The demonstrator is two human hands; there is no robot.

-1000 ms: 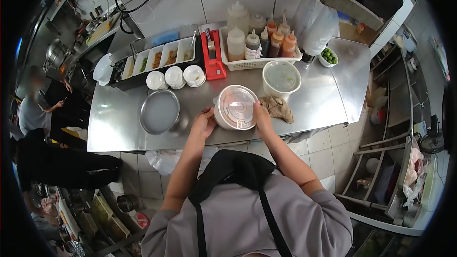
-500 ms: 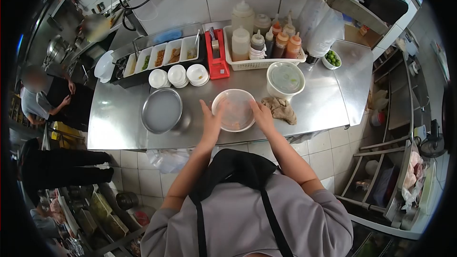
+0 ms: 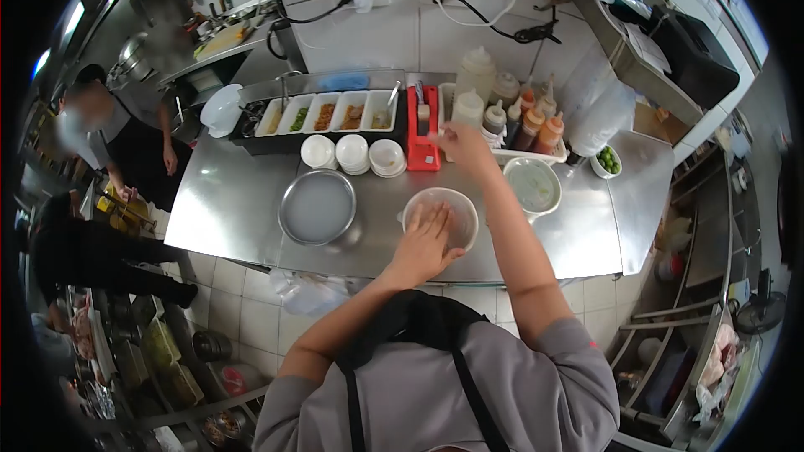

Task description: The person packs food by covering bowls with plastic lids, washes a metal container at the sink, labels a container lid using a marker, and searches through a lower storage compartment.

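A round lidded container (image 3: 463, 208) stands near the front edge of the steel counter. Spread over its lid, my left hand (image 3: 424, 243) lies with the fingers apart. My right hand (image 3: 461, 147) is raised beside the red tape dispenser (image 3: 424, 151), at the front of the bottle basket; its fingers are bent, and whether they hold anything is too small to tell. A second lidded tub (image 3: 533, 185) sits right of my right forearm. To the left is a metal bowl (image 3: 316, 208) of greyish liquid.
Food trays (image 3: 325, 112) and stacked white dishes (image 3: 353, 153) line the back left. Squeeze bottles (image 3: 531, 127) stand in the basket, with a bowl of green fruit (image 3: 606, 162) farther right. Two other people (image 3: 138, 130) are at the left.
My right hand has left the container and moved up to the tape dispenser. My left hand has shifted onto the lid. The camera view has turned, and the person at the left has moved.
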